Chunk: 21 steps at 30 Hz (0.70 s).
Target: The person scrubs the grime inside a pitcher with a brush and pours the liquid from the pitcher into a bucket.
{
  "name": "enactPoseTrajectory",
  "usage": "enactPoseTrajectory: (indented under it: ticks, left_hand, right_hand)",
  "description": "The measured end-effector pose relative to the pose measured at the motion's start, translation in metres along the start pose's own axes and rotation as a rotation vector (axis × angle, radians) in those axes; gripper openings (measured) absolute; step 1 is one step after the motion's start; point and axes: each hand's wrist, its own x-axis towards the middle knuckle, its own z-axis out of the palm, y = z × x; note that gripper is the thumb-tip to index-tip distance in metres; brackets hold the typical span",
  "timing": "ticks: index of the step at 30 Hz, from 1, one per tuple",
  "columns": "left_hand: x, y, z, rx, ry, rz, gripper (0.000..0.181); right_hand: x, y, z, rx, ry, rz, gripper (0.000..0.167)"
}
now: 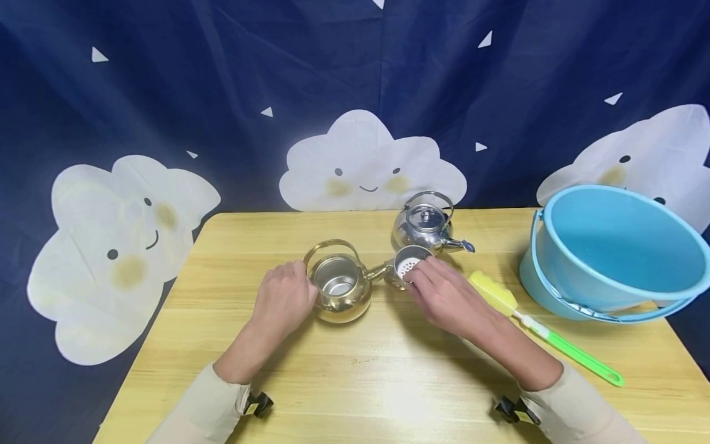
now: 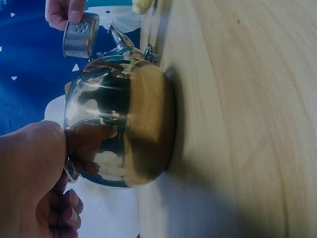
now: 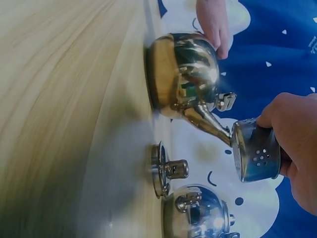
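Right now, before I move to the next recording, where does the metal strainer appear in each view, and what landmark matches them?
Head: just right of centre, in the right hand, the metal strainer.
Left wrist: upper left, the metal strainer.
Right wrist: right of centre, the metal strainer.
Shared landmark: the gold kettle, beside the strainer in all three.

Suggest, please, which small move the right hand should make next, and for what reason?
Probably the right hand should carry the silver perforated metal cup leftward, over the round gold metal teapot. The cup is held raised beside the teapot's spout, while the teapot's top is uncovered and the left hand holds it near the handle's base.
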Motion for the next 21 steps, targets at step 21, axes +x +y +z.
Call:
enactPoseTrajectory:
  ticks: [21]
  left_hand:
    - [-0.001, -0.001, 0.001, 0.014, 0.013, 0.019, 0.020]
  right_hand:
    - [-0.019, 0.002, 0.014, 0.002, -0.038, 0.000, 0.010]
